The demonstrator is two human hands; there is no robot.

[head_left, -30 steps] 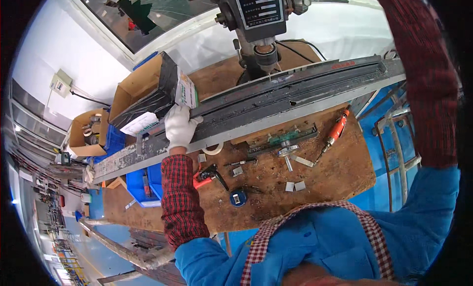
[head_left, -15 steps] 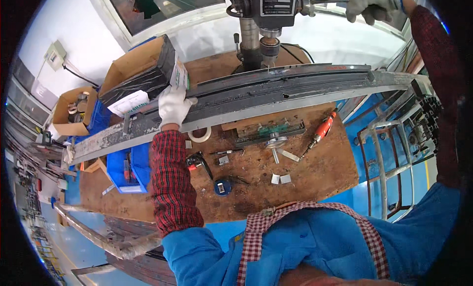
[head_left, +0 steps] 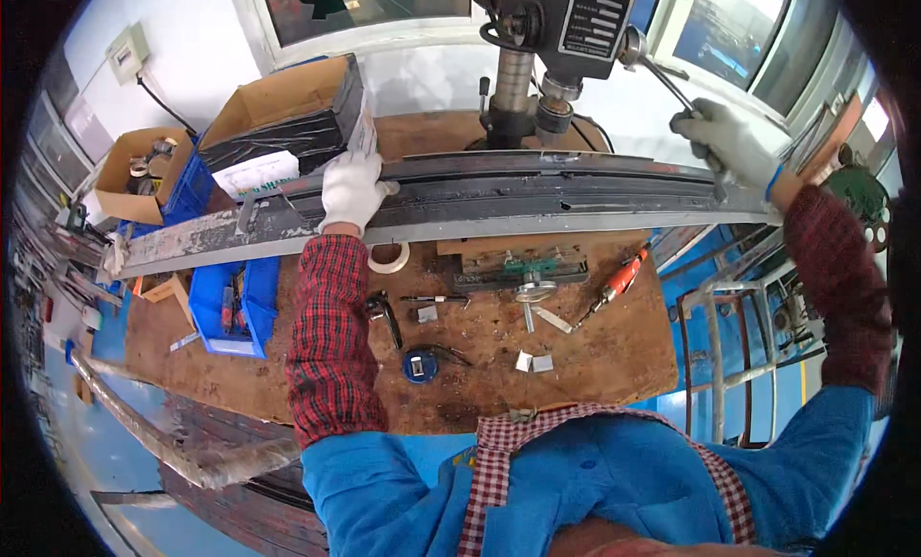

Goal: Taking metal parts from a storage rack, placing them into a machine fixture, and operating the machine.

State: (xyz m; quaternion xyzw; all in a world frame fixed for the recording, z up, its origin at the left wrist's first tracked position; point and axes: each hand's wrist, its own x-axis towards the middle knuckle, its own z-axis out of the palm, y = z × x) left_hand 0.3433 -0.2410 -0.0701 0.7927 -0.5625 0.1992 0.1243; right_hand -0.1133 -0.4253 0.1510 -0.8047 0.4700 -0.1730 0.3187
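A long dark grey metal profile (head_left: 460, 212) lies across the workbench, under a drill press (head_left: 590, 24). My left hand (head_left: 352, 188), in a white glove, grips the profile left of the drill, fingers over it and thumb pointing right. At the far right my gloved right hand (head_left: 726, 142) is closed round the end of the drill press's feed lever (head_left: 669, 85). The drill chuck (head_left: 554, 114) stands just behind the profile's upper edge. I cannot tell whether a bit touches the metal.
Nearer me on the bench (head_left: 614, 375) are a green-based vise (head_left: 532, 277), a red air tool (head_left: 625, 274), a tape roll (head_left: 389, 258), a blue tape measure (head_left: 419, 366) and a blue bin (head_left: 233, 312). Cardboard boxes (head_left: 278, 106) stand back left. A metal frame (head_left: 715, 365) stands at right.
My right hand has come down, and the feed lever has swung from nearly level to slanting down. The left hand keeps its place on the profile. The whole view has shifted and tilted slightly.
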